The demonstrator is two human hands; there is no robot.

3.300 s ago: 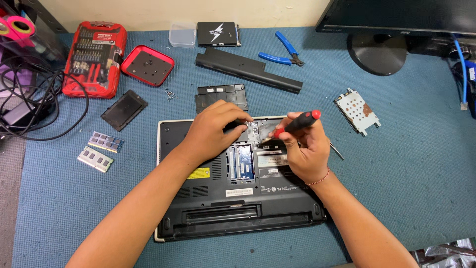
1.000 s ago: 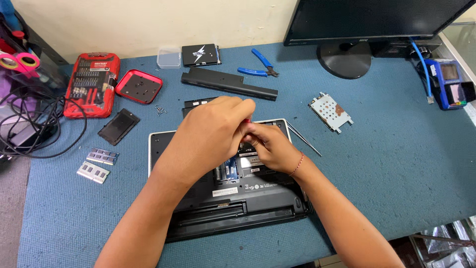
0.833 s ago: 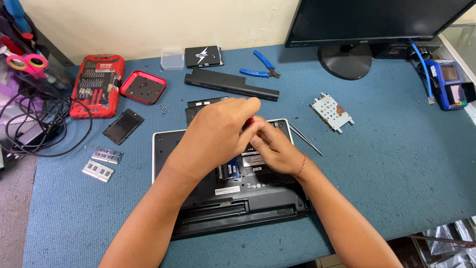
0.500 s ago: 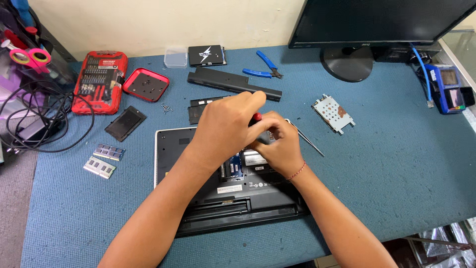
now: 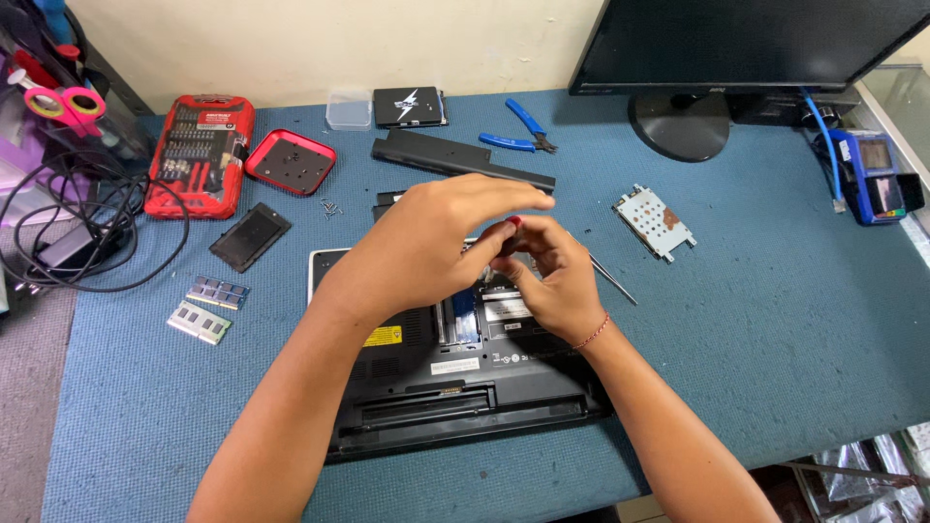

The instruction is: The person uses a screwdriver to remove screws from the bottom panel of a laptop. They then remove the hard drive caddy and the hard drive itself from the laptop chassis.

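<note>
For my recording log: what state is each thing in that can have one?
Laptop: upside down, bottom bay uncovered.
Bit case: open, lid alongside.
Monitor: dark.
Pliers: closed.
Memory modules: out, on mat.
Left hand: over the bay.
Right hand: pinching red-tipped screwdriver.

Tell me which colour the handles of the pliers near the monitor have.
Blue, seen clearly in the head view: the pliers.

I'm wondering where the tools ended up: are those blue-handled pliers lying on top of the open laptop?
No, the blue-handled pliers lie on the blue mat near the monitor stand, well behind the laptop.
</note>
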